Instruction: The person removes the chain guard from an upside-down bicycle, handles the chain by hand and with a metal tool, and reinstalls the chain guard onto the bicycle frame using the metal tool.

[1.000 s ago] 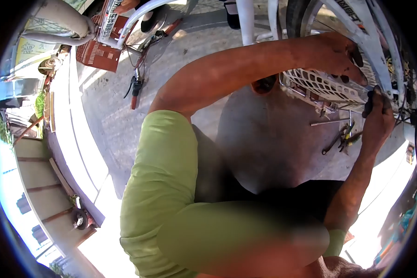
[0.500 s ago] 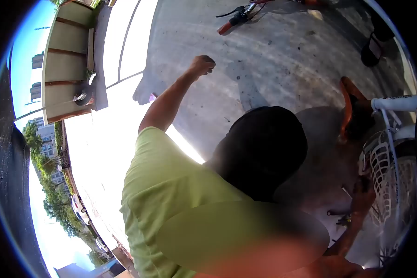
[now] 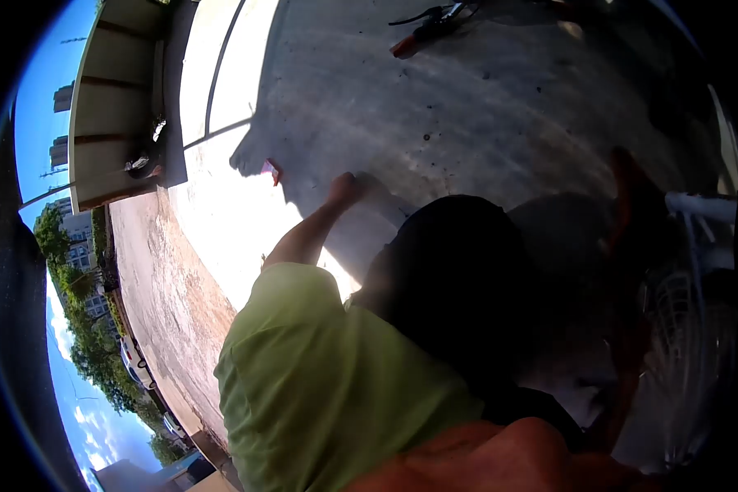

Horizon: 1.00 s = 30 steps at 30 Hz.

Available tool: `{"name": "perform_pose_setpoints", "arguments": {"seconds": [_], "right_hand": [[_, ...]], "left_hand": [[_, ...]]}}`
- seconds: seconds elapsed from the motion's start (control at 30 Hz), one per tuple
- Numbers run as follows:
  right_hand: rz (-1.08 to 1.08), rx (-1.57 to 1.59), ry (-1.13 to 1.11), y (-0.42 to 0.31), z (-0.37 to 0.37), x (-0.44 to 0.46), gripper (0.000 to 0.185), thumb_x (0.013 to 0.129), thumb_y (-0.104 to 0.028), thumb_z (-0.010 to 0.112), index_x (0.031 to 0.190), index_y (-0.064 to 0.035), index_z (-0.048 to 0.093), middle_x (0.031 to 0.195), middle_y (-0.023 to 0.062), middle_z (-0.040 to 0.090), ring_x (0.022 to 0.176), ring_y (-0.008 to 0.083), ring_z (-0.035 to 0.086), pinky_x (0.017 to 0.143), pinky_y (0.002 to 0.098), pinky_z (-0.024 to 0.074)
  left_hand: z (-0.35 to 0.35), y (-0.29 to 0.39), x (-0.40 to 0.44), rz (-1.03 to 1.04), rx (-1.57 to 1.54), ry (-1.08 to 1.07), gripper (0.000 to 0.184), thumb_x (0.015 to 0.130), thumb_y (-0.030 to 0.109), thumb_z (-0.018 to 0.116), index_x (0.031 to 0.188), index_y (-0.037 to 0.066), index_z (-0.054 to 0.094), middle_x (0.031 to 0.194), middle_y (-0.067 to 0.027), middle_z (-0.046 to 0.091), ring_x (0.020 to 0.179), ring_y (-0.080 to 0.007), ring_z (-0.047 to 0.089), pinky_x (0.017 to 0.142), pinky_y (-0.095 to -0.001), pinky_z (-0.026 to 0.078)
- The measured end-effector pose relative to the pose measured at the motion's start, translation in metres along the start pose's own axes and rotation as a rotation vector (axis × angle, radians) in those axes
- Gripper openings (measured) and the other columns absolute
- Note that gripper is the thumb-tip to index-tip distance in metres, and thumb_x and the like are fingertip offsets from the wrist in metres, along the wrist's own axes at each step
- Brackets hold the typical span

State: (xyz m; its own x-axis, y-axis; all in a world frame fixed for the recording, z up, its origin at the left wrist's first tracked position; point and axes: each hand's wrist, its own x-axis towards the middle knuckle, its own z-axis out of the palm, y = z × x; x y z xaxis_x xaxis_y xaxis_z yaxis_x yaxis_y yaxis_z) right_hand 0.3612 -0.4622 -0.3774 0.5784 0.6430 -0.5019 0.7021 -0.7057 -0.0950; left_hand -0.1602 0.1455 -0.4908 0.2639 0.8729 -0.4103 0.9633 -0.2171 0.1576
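My left hand (image 3: 347, 189) is out ahead over the concrete floor, its fingers curled in and in shadow. Whether it holds anything is hidden. A light green sleeve (image 3: 295, 295) covers the upper part of that arm. Low at the right, in deep shade, my right hand (image 3: 631, 336) is beside a white latticed part (image 3: 676, 307) of what looks like a bicycle; its fingers do not show clearly. A large dark rounded shape (image 3: 467, 271), perhaps my knee, fills the middle. A pale tube (image 3: 701, 205) of the frame runs in from the right edge.
A handlebar grip with a brake lever (image 3: 414, 41) lies at the top. A small red and white packet (image 3: 271, 170) is on the floor at the shadow's edge. Sunlit paving (image 3: 172, 271), a ribbed wall (image 3: 111, 98) and parked cars (image 3: 135, 365) are at the left.
My left hand has come down and closer to the dark rounded shape. The shaded area looks darker, and the right hand is harder to make out. The small packet shows more fully.
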Motion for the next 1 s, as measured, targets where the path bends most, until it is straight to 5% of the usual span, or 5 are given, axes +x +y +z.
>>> {"name": "perform_pose_setpoints", "arguments": {"seconds": [0.1, 0.17, 0.47, 0.7, 1.0], "right_hand": [[-0.054, -0.081, 0.069, 0.002, 0.017, 0.006, 0.057, 0.097, -0.026, 0.060, 0.147, -0.0086, 0.040, 0.150, 0.0151, 0.040, 0.136, 0.0310, 0.041, 0.107, 0.0442, 0.0423], [-0.118, -0.018, 0.153, 0.001, -0.011, 0.004, 0.057, 0.096, -0.028, 0.060, 0.146, -0.0081, 0.041, 0.149, 0.0150, 0.041, 0.135, 0.0319, 0.042, 0.108, 0.0447, 0.0409], [-0.163, 0.485, 0.308, -0.125, -0.239, -0.046, 0.044, 0.083, -0.032, 0.070, 0.120, -0.0088, 0.062, 0.120, 0.0150, 0.061, 0.107, 0.0349, 0.059, 0.088, 0.0465, 0.0474], [-0.380, 0.304, 1.037, -0.137, -0.366, -0.105, 0.037, 0.075, -0.022, 0.077, 0.107, -0.0057, 0.066, 0.092, 0.0107, 0.068, 0.077, 0.0314, 0.065, 0.068, 0.0415, 0.0527], [-0.020, 0.353, 1.569, -0.159, -0.465, -0.138, 0.047, 0.076, -0.004, 0.074, 0.120, 0.0015, 0.058, 0.107, 0.0164, 0.066, 0.092, 0.0269, 0.067, 0.080, 0.0353, 0.0542]], "left_hand": [[-0.032, 0.044, 0.010, -0.170, -0.382, -0.203, 0.031, 0.082, 0.029, 0.066, 0.089, -0.002, 0.065, 0.079, -0.0158, 0.070, 0.070, -0.0257, 0.069, 0.063, -0.0406, 0.055], [-0.055, 0.106, 0.023, -0.053, -0.642, -0.177, 0.018, 0.084, 0.013, 0.064, 0.096, 0.000, 0.060, 0.078, -0.0100, 0.064, 0.065, -0.0184, 0.065, 0.054, -0.0332, 0.051], [-0.188, 0.433, -0.018, 1.023, -1.170, -0.406, 0.018, 0.085, 0.003, 0.065, 0.100, -0.002, 0.055, 0.088, -0.0106, 0.065, 0.074, -0.0185, 0.065, 0.069, -0.0305, 0.054], [-0.346, 0.545, -0.143, 1.627, -0.667, -0.072, 0.020, 0.081, -0.004, 0.069, 0.100, -0.002, 0.061, 0.090, -0.0095, 0.069, 0.092, -0.0170, 0.067, 0.082, -0.0303, 0.053], [-0.436, 0.649, -0.199, 1.596, -1.302, -0.354, 0.027, 0.088, 0.006, 0.062, 0.113, -0.001, 0.057, 0.103, -0.0066, 0.066, 0.091, -0.0114, 0.060, 0.082, -0.0248, 0.046]]}}
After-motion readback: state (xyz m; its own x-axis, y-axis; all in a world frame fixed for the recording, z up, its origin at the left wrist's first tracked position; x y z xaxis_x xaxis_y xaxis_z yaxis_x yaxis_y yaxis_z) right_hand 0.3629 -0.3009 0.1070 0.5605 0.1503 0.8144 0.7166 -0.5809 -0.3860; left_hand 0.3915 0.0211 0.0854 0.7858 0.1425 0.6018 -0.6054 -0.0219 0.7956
